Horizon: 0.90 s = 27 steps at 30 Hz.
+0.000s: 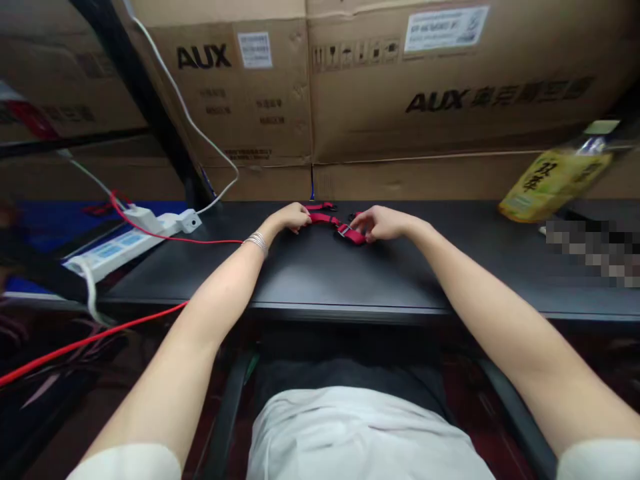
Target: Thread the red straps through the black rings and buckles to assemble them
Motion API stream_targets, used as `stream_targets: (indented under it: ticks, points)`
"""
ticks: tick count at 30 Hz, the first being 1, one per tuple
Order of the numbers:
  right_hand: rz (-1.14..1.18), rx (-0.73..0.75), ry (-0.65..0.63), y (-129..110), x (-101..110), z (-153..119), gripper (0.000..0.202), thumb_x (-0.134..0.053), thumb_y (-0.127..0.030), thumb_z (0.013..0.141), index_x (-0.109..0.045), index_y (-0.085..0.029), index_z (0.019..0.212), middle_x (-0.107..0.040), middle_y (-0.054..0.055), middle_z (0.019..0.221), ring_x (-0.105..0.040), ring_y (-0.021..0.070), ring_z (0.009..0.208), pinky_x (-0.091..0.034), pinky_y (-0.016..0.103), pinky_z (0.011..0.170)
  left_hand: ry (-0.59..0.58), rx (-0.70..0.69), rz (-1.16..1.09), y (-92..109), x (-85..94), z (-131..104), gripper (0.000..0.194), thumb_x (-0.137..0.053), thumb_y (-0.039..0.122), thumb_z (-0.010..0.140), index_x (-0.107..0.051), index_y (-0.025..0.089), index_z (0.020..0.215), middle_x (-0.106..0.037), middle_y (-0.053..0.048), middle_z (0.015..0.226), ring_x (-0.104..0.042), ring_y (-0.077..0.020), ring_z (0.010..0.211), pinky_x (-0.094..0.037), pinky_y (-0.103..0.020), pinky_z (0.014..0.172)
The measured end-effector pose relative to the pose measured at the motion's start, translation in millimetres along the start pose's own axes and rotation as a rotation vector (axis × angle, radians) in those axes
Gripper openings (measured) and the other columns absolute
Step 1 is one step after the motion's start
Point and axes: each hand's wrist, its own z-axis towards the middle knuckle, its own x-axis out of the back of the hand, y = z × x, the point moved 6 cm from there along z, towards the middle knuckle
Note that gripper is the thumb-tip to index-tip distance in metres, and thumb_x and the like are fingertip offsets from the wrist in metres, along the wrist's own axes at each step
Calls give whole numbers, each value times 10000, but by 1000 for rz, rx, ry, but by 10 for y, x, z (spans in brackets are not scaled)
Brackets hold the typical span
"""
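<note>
A red webbing strap (323,218) with dark fittings lies on the far part of the black desk, partly looped. A metal-looking slide buckle (343,230) sits on it near the right end. My left hand (293,217), with a silver bracelet at the wrist, has its fingers closed on the strap's left part. My right hand (379,223) is on the other side, its thumb and fingers closed around the strap just right of the buckle. Another stretch of the strap runs behind, close to the boxes. The fingertips of both hands are partly hidden.
Large cardboard boxes (350,133) stand behind the black desk (320,280). At left lie a white power strip (125,243) and a red cable (165,237), beside a black post (140,87). A yellow-labelled bottle (555,180) stands tilted in view at right, near a blurred-out object (595,250).
</note>
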Motion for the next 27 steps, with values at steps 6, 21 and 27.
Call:
stream_targets:
  ticks: [6, 21, 27]
  points:
    - [31, -7, -5, 7, -10, 8, 642, -635, -45, 614, -662, -165, 1244, -732, 37, 1048, -660, 159, 846, -499, 199, 718, -9, -7, 10, -14, -2, 14, 99, -663, 149, 733, -703, 118, 818, -524, 8, 527, -484, -91, 443, -453, -173, 459]
    - [8, -16, 6, -11, 3, -8, 646, -652, -42, 612, -669, -168, 1246, -738, 37, 997, -665, 154, 826, -497, 204, 731, -23, 14, 16, 6, 3, 2, 66, -625, 153, 742, -686, 129, 740, -540, -2, 540, -490, -102, 425, -433, -196, 437]
    - [-18, -2, 13, -17, 3, -6, 644, -623, -19, 610, -676, -177, 1232, -731, 27, 1037, -655, 144, 850, -475, 181, 706, -28, -19, 14, 11, 2, -13, 66, -601, 127, 729, -664, 139, 746, -521, 14, 508, -503, -106, 424, -442, -189, 446]
